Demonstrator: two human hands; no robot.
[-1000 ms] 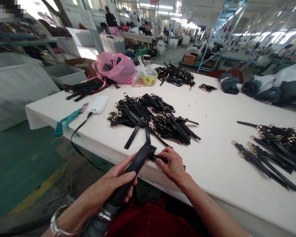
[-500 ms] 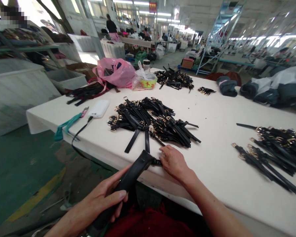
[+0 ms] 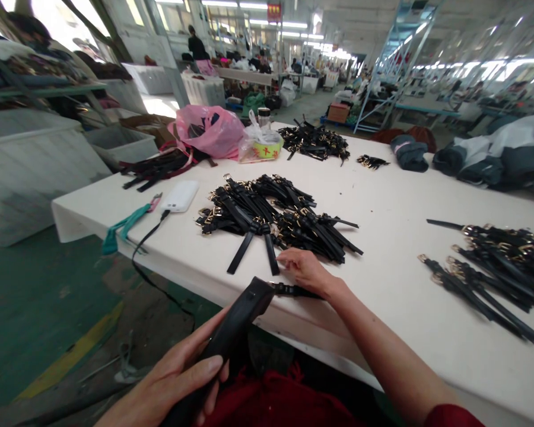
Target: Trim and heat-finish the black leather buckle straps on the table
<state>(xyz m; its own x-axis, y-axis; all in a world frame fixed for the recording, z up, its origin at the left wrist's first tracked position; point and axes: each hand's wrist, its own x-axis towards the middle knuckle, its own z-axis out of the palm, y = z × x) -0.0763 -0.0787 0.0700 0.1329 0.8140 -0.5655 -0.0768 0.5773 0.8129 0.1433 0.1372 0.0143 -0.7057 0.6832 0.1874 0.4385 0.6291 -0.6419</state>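
Note:
My left hand [image 3: 178,373] is wrapped round a black handheld tool [image 3: 231,332] whose tip points at the near table edge. A short black strap [image 3: 293,290] lies on the white table [image 3: 382,196] right at the tool's tip. My right hand [image 3: 305,270] lies flat on the table just beyond that strap, fingers stretched toward the near pile of black buckled straps [image 3: 271,216], its fingertips almost touching a loose strap end. Nothing shows inside this hand.
A second pile of straps [image 3: 493,261] lies at the right, a third pile [image 3: 315,142] at the back. A white power bank [image 3: 180,196] with a cable, a pink bag [image 3: 209,127] and folded dark garments [image 3: 493,154] also sit on the table. Green floor is at the left.
My right hand let go of the short strap at the tool's tip and slid forward toward the near pile. The view tilted, so the left hand sits lower in frame.

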